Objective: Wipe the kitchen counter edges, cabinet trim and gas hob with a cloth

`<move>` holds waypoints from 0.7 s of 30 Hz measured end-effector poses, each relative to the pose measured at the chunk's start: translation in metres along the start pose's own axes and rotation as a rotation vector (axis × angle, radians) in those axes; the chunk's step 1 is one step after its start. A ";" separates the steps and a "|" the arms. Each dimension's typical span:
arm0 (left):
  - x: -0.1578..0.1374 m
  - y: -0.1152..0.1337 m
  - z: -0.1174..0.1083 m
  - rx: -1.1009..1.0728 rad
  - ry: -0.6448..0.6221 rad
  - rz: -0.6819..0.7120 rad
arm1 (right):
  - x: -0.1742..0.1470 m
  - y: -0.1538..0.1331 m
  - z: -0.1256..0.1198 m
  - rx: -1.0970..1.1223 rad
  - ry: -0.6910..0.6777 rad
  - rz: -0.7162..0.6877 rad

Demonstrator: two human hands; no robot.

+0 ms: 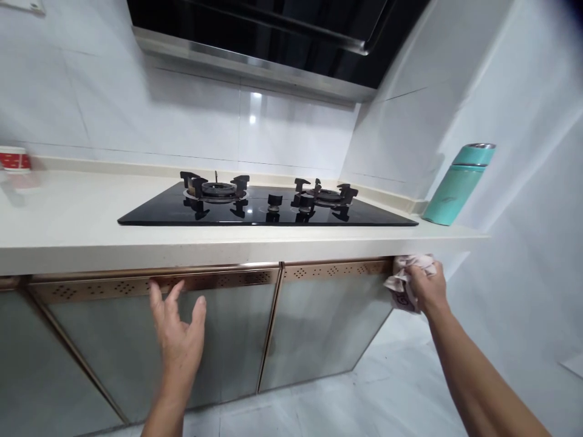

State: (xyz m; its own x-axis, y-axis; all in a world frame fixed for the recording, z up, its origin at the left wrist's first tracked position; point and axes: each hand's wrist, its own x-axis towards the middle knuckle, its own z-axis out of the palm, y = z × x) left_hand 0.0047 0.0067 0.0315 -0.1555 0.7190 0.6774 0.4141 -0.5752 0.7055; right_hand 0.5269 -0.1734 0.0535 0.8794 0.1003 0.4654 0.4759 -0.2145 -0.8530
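My right hand grips a crumpled pale cloth with dark print. It presses the cloth at the right end of the copper-coloured perforated strip along the top of the right cabinet door. My left hand is open, thumb and fingers apart and holding nothing, in front of the left cabinet door. Its fingertips are at that door's perforated strip; whether they touch it I cannot tell.
Above the doors, the pale countertop bears a black two-burner gas hob. A turquoise flask stands near the counter's right end, a red-and-white cup at far left. A black range hood hangs overhead.
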 end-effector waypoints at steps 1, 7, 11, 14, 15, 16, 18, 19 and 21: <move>-0.001 0.002 0.004 -0.025 0.027 -0.018 | -0.014 -0.006 0.008 0.004 0.000 -0.022; -0.009 0.008 0.020 -0.116 0.067 -0.057 | -0.151 -0.079 0.079 0.126 0.078 -0.485; -0.010 0.008 0.010 -0.102 0.032 -0.111 | -0.244 -0.139 0.123 0.155 0.105 -0.799; -0.010 0.006 -0.002 -0.110 0.002 -0.152 | -0.303 -0.179 0.148 0.134 0.095 -0.919; -0.009 0.005 -0.006 -0.126 0.001 -0.150 | -0.321 -0.192 0.155 0.125 0.057 -0.968; -0.008 0.003 -0.009 -0.153 0.005 -0.145 | -0.338 -0.203 0.162 0.117 0.005 -1.023; -0.005 0.000 -0.014 -0.234 0.038 -0.142 | -0.368 -0.223 0.176 0.111 -0.099 -1.121; -0.003 -0.001 -0.017 -0.277 0.078 -0.150 | -0.381 -0.232 0.184 0.112 -0.126 -1.147; 0.002 -0.005 -0.023 -0.332 0.206 -0.183 | -0.404 -0.248 0.200 0.125 -0.142 -1.183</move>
State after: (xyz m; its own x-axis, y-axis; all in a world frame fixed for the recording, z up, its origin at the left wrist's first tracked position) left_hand -0.0186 0.0022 0.0342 -0.3895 0.7474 0.5382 0.0571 -0.5636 0.8240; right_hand 0.0564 0.0330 0.0293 -0.1141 0.2797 0.9533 0.9819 0.1778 0.0653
